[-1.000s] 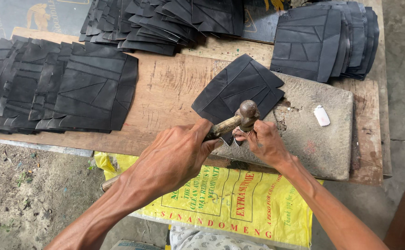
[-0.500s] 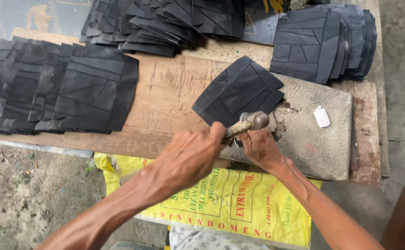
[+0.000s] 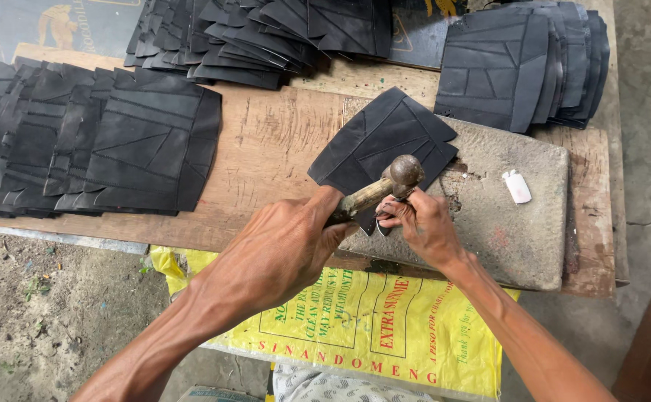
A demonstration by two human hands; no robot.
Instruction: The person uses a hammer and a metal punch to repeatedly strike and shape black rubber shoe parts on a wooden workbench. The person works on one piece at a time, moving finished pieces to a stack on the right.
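Note:
My left hand [image 3: 288, 246] grips the wooden handle of a hammer [image 3: 404, 172], whose metal head hovers just above my right hand [image 3: 418, 227]. My right hand pinches a small tool, mostly hidden by the fingers, against the near edge of a black rubber piece [image 3: 385, 134]. That piece has scored lines and lies partly on a grey stone slab [image 3: 504, 238] and partly on the wooden bench [image 3: 273, 141].
Stacks of similar black cut pieces lie at the left [image 3: 117, 141], along the back [image 3: 266, 30] and at the back right [image 3: 519, 63]. A small white chalk-like block [image 3: 517, 186] sits on the slab. A yellow printed sack [image 3: 385, 327] hangs below the bench; dirt ground lies at the left.
The hammer head dropped toward my right hand half a second ago and now sits slightly higher. My left hand shifted right. The black piece and my right hand stayed put.

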